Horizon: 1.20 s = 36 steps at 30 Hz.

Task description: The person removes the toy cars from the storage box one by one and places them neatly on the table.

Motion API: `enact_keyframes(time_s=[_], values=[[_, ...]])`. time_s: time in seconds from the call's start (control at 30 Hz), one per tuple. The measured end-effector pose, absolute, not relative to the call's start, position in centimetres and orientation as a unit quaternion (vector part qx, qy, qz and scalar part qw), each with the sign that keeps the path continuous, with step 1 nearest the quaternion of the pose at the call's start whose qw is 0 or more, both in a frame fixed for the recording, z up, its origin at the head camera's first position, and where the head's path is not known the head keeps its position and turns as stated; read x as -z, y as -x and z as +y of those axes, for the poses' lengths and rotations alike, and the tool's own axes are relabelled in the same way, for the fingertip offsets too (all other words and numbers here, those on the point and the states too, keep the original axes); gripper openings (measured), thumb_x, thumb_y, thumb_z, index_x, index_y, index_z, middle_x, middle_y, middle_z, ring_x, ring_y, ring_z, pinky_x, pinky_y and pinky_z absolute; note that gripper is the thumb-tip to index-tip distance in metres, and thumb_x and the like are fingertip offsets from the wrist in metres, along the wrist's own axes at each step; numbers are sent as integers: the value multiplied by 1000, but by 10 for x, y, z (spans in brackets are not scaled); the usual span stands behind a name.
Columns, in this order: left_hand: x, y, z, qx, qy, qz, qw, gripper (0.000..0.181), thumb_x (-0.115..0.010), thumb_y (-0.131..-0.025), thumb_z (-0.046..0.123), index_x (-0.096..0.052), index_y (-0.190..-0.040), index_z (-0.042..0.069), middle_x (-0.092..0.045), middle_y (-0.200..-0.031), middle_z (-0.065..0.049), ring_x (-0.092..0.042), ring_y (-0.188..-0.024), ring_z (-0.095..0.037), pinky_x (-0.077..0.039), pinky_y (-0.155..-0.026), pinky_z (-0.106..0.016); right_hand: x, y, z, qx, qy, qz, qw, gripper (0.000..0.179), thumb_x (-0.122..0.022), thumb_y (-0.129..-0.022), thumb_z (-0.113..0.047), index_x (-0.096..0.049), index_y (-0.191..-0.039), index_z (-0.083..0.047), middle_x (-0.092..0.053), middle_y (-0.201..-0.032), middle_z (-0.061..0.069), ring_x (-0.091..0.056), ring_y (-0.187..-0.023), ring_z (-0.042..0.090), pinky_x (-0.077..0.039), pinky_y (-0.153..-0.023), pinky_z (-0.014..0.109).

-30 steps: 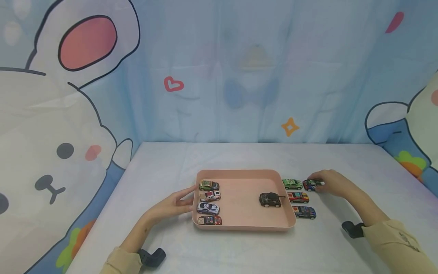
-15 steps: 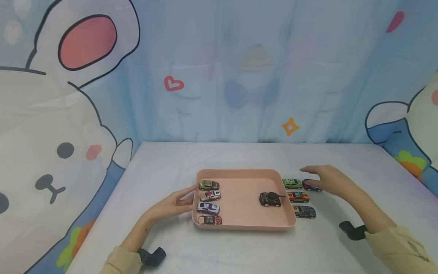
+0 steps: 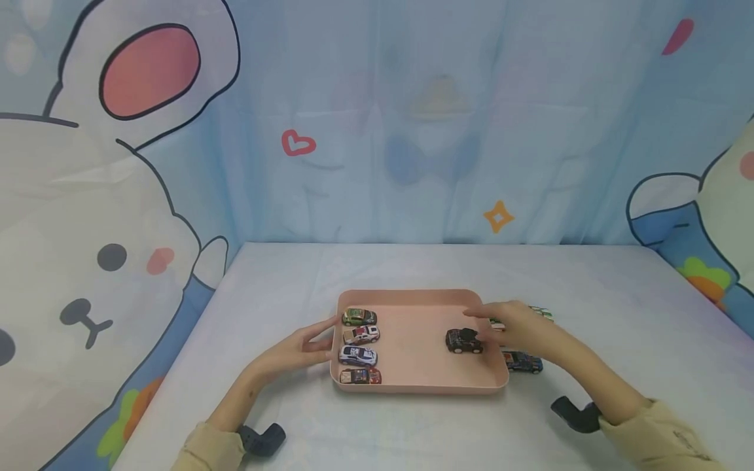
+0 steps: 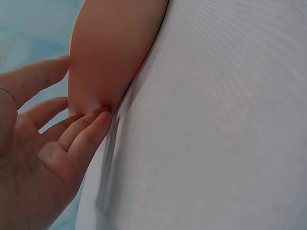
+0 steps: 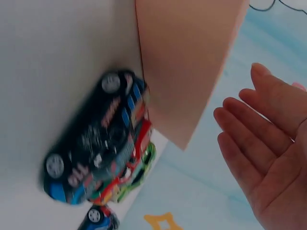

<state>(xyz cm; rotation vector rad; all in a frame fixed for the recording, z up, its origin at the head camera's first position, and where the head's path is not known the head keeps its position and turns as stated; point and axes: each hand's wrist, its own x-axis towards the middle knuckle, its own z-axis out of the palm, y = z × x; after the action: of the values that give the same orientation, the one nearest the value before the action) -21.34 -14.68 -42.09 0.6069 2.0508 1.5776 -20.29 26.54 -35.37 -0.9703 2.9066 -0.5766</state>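
Right hand (image 3: 512,326) reaches in over the tray (image 3: 412,366) from the right of the head view, fingers loosely extended and grasping nothing. Just below and left of its fingertips, inside the tray toward the right end, sits the black car (image 3: 462,341); the fingers overlap its right end, and whether they touch it cannot be told. Left hand (image 3: 294,350) holds nothing either: its lightly bent fingers press against the tray's left wall.

Smooth, matte and pink, the tray is a shallow rectangle with rounded corners. The black car looks boxy, with dark wheels and a rounded lump on top. Along the tray's left side stand an olive car (image 3: 359,317), a cream car (image 3: 362,335), a white car (image 3: 357,356) and a red-ended car (image 3: 360,376), all glossy with printed markings. Outside the right wall, the right wrist view shows a dark car (image 5: 96,139) with blue stripes, then a red car (image 5: 145,136) and a green car (image 5: 146,165), somewhat blurred.

White cloth covers the desk (image 3: 412,428). Behind it, filling the upper frame, hangs a pale blue curtain (image 3: 365,196) printed with cartoon animals, a heart and a yellow star.
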Motion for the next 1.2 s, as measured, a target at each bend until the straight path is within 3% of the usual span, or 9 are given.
enact_keyframes(time_s=[0.1, 0.2, 0.33, 0.73, 1.2], values=[[421, 214, -146, -577, -225, 748, 240, 68, -61, -92, 14, -23, -149, 12, -14, -154, -12, -29, -133, -31, -24, -107, -47, 360, 202, 257, 178, 311, 933, 34, 39, -71, -82, -9, -60, -118, 3, -66, -96, 10, -61, -69, 18, -49, -56, 27], [421, 215, -146, -577, -229, 746, 241, 68, -60, -92, 13, -23, -149, 11, -13, -154, -12, -28, -133, -31, -25, -106, -46, 366, 202, 251, 159, 303, 939, 39, 39, -73, -80, -11, -61, -115, 3, -66, -93, 7, -64, -80, 20, -51, -61, 27], [422, 215, -146, -575, -231, 747, 239, 68, -61, -92, 13, -24, -149, 10, -14, -154, -13, -29, -133, -31, -26, -106, -46, 371, 202, 245, 140, 281, 948, 43, 37, -75, -77, -10, -64, -111, 3, -67, -96, 8, -63, -82, 20, -52, -66, 31], [421, 214, -148, -573, -245, 746, 237, 68, -59, -93, 13, -22, -149, 8, -12, -154, -14, -29, -133, -32, -26, -106, -47, 373, 201, 234, 94, 261, 961, -7, 21, -75, -74, 0, -71, -94, -6, -68, -87, 2, -64, -80, 20, -54, -68, 35], [423, 215, -147, -574, -246, 743, 241, 68, -59, -93, 12, -21, -149, 7, -10, -154, -15, -27, -134, -33, -26, -106, -45, 376, 206, 225, 116, 283, 952, -11, 22, -76, -74, -1, -73, -94, -8, -69, -90, 1, -65, -83, 18, -55, -68, 31]])
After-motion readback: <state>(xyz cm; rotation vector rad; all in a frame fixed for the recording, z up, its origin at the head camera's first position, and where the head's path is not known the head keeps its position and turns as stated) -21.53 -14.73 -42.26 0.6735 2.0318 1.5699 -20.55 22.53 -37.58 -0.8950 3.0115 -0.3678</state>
